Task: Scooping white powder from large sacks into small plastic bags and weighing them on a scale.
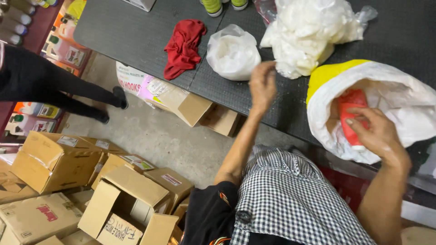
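Note:
My right hand (374, 134) reaches into a large white sack with a yellow band (399, 90) on the dark table (136, 31) and grips a red plastic bottle (352, 106) with a white end. My left hand (262, 84) is stretched out over the table, slightly blurred. Its curled fingers rest at the edge of a heap of crumpled white plastic bags (309, 31). I cannot tell whether it grips the plastic. A smaller tied white bag (232, 52) lies just left of that hand.
A red cloth (184, 45) lies on the table. Cardboard boxes (54, 159) crowd the floor at lower left, one (129, 206) open, and more (190, 106) sit under the table edge. Another person's black-clad legs (59, 86) stand at left beside shelves of bottles (68, 50).

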